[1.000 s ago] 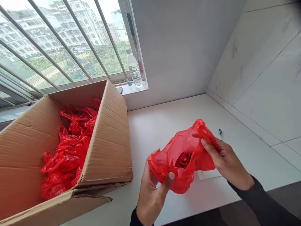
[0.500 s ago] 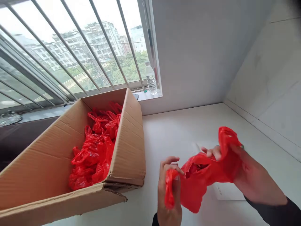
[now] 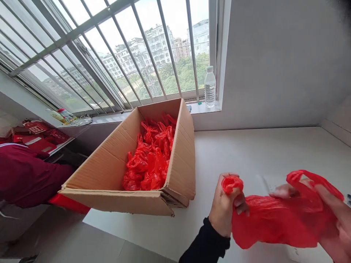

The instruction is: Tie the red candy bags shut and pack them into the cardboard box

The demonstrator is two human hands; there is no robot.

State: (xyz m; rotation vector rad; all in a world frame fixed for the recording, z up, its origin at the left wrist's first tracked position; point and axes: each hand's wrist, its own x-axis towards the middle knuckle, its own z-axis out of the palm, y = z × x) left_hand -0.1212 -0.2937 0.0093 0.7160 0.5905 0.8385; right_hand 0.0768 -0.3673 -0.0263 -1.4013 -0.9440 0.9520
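- Head view: the left hand [image 3: 222, 209] is closed around one bunched handle of a red plastic bag [image 3: 274, 224].
- The right hand [image 3: 338, 219], blurred, grips the bag's other end near a looped handle.
- The bag is stretched between both hands, above the white table [image 3: 236, 153].
- To the left, a cardboard box [image 3: 102, 157] holds more red bags [image 3: 149, 160].
- A clear bottle [image 3: 210, 91] stands upright on the windowsill [image 3: 199, 108].
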